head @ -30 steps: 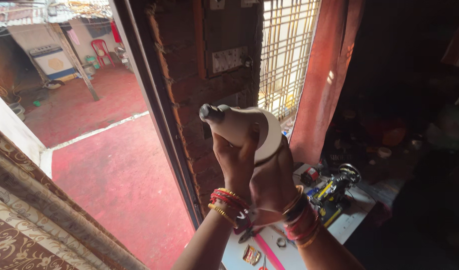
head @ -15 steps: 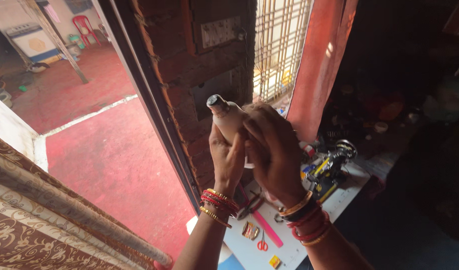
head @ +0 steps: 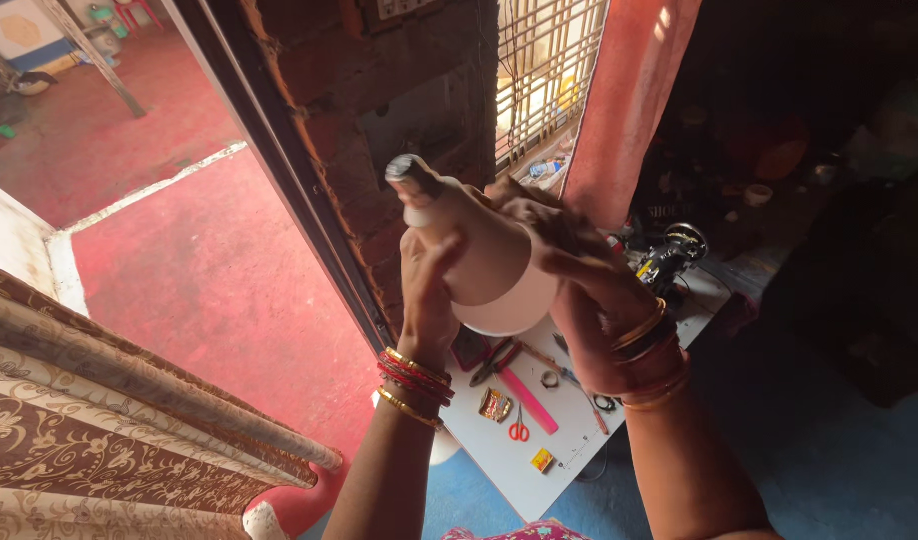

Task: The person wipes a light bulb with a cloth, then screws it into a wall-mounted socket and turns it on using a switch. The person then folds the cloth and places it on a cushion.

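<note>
White and smooth, a big light bulb (head: 484, 265) is held up by both hands: the left hand (head: 426, 300) is wrapped round it, the right hand (head: 569, 275) is cupped over it. It is not yet fitted anywhere. Far below, a white table (head: 569, 445) with scissors (head: 519, 430) is seen.

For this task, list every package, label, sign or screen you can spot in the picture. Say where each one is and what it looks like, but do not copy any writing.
Small packet: near the front edge of the white table, boxy, yellow.
Shiny packet: on the table left of the red-handled scissors, flat, gold and red.
Switch plate: on the brick wall at the top edge, pale, mostly cut off.
No signs or screens show.
</note>
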